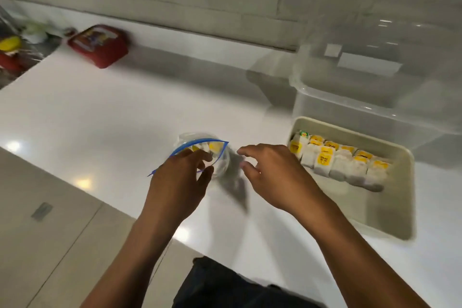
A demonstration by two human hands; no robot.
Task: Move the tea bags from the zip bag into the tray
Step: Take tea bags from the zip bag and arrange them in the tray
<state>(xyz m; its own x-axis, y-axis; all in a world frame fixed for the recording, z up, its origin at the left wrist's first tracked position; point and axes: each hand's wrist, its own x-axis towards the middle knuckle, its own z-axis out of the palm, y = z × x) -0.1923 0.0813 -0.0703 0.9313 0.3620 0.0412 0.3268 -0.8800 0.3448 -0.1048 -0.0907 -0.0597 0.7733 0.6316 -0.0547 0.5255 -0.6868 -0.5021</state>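
Nearby, crinkly clear zip bag [202,155]

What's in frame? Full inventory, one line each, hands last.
zip bag: 1, clear with blue zip strip, open, mid-counter, tea bags inside
tea bags: a row, white with yellow tags, in the tray; exact count unclear
tray: 1, beige, right of the bag
clear bin: 1, transparent, behind the tray
red container: 1, red lid, far left
counter: 1, white
rack items: blurred, yellow and red, far left edge
left hand: holds the bag's mouth
right hand: open, between bag and tray, holding nothing
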